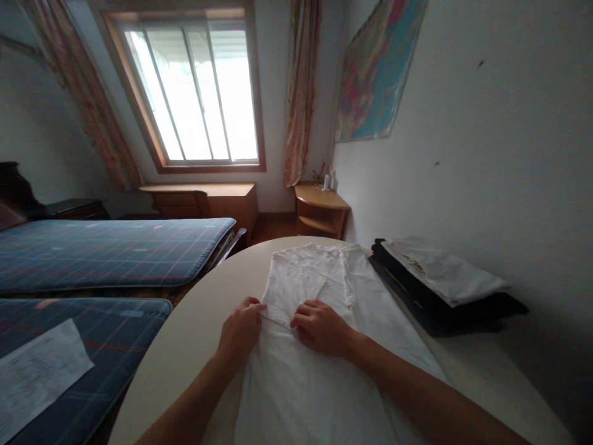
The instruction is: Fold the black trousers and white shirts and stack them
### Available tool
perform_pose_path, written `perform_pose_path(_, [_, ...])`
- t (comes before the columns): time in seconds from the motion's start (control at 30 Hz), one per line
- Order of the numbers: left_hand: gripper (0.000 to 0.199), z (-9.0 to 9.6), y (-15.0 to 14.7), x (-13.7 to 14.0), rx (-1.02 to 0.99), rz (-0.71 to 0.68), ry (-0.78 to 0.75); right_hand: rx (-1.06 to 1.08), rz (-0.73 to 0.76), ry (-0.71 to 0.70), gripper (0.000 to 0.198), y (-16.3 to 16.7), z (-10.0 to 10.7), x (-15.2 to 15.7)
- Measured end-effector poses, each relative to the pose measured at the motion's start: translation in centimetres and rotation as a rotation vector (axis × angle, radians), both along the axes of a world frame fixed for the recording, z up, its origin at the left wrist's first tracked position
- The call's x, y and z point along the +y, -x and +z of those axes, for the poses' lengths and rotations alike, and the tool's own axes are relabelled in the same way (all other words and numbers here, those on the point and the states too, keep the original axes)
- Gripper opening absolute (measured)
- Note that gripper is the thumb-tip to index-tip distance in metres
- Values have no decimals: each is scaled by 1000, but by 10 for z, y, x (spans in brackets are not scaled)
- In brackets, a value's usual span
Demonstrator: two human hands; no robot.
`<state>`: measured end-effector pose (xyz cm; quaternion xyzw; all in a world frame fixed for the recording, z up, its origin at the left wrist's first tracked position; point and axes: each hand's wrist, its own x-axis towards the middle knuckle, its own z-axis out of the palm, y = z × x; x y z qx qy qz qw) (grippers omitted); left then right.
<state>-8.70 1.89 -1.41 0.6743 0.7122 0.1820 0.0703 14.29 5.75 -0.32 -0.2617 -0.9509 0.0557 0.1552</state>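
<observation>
A white shirt [319,395] lies spread on the round cream table [189,346], with one part folded over near its far end. At the left edge of the fold, my left hand [241,327] pinches the fabric between thumb and fingers. My right hand [322,326] rests on the middle of the shirt, its fingers curled down and closed on the cloth. The fabric right under the right fingers is partly hidden. Wrinkles and a seam show on the folded part beyond both hands.
To the right, by the wall, sits a stack of folded dark clothes [445,315] with a folded white garment [445,269] on top. Plaid mattresses [115,253] lie left of the table, one bearing a paper sheet [44,377]. A corner shelf [322,196] stands beyond.
</observation>
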Motion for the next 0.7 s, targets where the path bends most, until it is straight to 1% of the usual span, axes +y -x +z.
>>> perform_pose_path(0.03, [39,1,-1,-1,24,1,16,35,-27,39,20,-1,0,2])
perform_pose_path(0.07, [40,1,-2,-2,43,0,27,74,-84,74,19,-2,0,5])
perform_pose_path(0.1, [40,2,-3,-2,58,-2,31,115,-173,99,19,-4,1,10])
perform_pose_path(0.17, [38,4,-5,-3,79,-3,19,152,-425,121,22,-9,3,26])
perform_pose_path(0.23, [34,4,-6,-3,99,-13,-6,105,-680,121,26,-15,4,45])
perform_pose_path(0.3, [31,4,-7,-3,112,-31,-32,29,-836,127,29,-21,4,63])
perform_pose_path(0.37, [30,3,-8,-2,120,-50,-55,-11,-896,139,29,-25,3,76])
perform_pose_path(0.5, [26,-2,-7,0,133,-60,-84,-34,-924,157,22,-24,1,89])
perform_pose_path(0.7, [29,-2,-6,-2,153,-69,-74,-25,-992,155,26,-19,10,101])
